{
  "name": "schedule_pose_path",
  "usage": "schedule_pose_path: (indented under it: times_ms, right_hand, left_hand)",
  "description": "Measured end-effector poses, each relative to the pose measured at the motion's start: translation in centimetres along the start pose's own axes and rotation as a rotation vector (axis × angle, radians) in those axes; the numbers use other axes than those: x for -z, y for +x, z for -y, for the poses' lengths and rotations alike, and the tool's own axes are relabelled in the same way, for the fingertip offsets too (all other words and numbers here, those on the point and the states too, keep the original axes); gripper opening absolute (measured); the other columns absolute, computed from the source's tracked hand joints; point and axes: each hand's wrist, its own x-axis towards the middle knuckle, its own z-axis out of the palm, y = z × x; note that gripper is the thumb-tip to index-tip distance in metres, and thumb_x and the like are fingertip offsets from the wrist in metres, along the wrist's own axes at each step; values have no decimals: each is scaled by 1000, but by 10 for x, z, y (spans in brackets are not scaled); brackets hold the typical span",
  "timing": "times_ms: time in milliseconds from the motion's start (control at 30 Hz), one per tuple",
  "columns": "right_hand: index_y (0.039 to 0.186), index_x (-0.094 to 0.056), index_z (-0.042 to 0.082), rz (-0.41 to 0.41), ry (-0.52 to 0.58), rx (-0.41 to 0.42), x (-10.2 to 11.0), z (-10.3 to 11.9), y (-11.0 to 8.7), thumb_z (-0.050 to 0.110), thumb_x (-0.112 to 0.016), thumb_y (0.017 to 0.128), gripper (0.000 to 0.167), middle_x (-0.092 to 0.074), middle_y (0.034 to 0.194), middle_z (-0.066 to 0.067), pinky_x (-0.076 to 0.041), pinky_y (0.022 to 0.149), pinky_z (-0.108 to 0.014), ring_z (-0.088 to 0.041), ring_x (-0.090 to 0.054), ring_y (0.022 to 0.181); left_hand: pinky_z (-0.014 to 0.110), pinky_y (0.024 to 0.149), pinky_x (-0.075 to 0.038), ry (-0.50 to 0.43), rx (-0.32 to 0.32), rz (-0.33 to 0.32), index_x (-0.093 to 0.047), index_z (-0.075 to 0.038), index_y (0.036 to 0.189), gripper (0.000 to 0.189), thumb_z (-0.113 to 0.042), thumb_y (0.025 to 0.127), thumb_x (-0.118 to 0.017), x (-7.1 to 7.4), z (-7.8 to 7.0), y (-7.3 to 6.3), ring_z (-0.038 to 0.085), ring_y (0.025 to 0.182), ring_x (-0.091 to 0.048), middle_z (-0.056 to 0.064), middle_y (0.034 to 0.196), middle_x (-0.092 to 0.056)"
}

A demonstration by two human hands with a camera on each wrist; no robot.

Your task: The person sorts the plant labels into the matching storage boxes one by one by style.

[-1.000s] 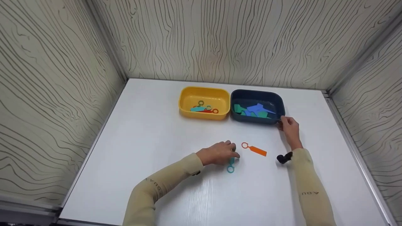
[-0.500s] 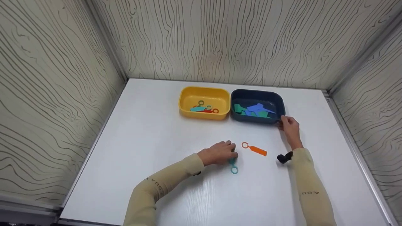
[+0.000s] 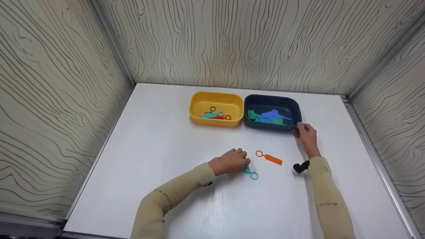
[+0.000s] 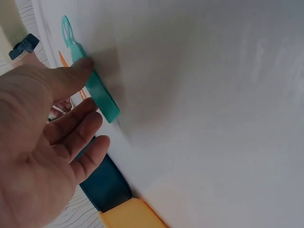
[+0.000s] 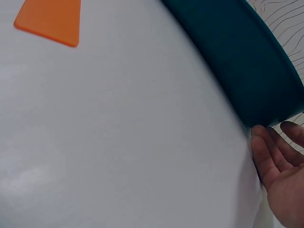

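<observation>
My left hand (image 3: 230, 161) is low over the middle of the white table. Its thumb and fingers pinch the flat end of a teal ring-ended tag (image 3: 253, 175), whose ring sticks out to the right. The left wrist view shows the strip of this tag (image 4: 99, 90) between thumb and fingertips, the other fingers loosely bent. My right hand (image 3: 307, 137) rests its fingertips against the near right corner of a dark blue bin (image 3: 269, 127); in the right wrist view they touch its outer wall. An orange ring-ended tag (image 3: 273, 159) lies flat between the two hands.
Left of the dark blue bin, a yellow bin (image 3: 215, 122) stands against it, holding several ring-ended tags in teal, red and green. Flat blue and green pieces (image 3: 270, 114) lie inside the dark blue bin. Patterned wall panels (image 3: 215, 43) enclose the table's back and sides.
The teal tag has turned in my left hand, its ring swinging from the near side out to the right, while the thumb and fingers have drawn closer together. My right hand has stayed put.
</observation>
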Motion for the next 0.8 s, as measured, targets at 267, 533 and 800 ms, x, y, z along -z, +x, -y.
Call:
schedule_pose_path:
  times_ms: [267,533,800]
  right_hand:
    - [122,-53,-3,-15,-26,-4,3,-22,19,38,-53,99,47,-64,98,-5,-55,78,-20,-8,-65,86]
    - [121,-55,-1,-31,-18,8,3,-27,23,43,-54,98,49,-64,98,-4,-54,75,-18,-7,-64,85]
    - [122,-53,-2,-17,-53,41,5,-28,22,46,-52,98,54,-63,98,-3,-54,77,-17,-6,-64,85]
  left_hand:
    - [28,85,-51,-30,5,2,-60,-19,128,29,-23,100,-57,1,1,1,16,98,-56,2,113,-65]
    - [26,87,-53,-48,4,-16,-60,-16,128,30,-20,98,-60,10,7,-3,16,97,-59,3,111,-66]
    - [27,88,-53,-94,64,-34,-61,-17,125,30,-18,95,-65,17,24,-12,16,98,-59,3,111,-66]
